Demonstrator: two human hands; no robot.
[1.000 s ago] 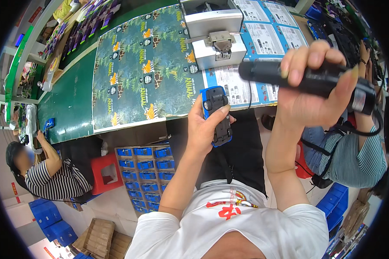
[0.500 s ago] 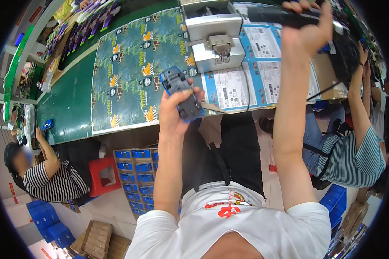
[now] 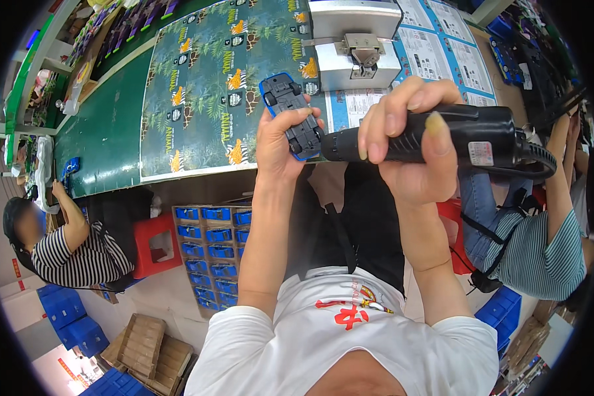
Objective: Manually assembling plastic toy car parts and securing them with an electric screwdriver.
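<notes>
Gripped in my left hand (image 3: 280, 138) is a blue toy car (image 3: 293, 113), turned so its black underside faces up, with my thumb lying across it. My right hand (image 3: 412, 142) wraps round a black electric screwdriver (image 3: 468, 135) with a cord at its rear. The screwdriver lies level, its nose pointing left and meeting the lower end of the car's underside; the tip itself is hidden there. Just beyond both hands stands a silver metal box fixture (image 3: 360, 69) with a latch-like clamp on its front.
Printed sheets with animal patterns (image 3: 211, 99) cover the green table (image 3: 109, 145). White-and-blue label sheets (image 3: 429, 49) lie at right. Below the table edge, a divided carton (image 3: 211, 251) holds several blue cars. Seated people work at left (image 3: 82, 257) and right (image 3: 541, 244).
My right hand has brought the screwdriver from the far right down and left to the car. My left hand still holds the car, which sits slightly farther right.
</notes>
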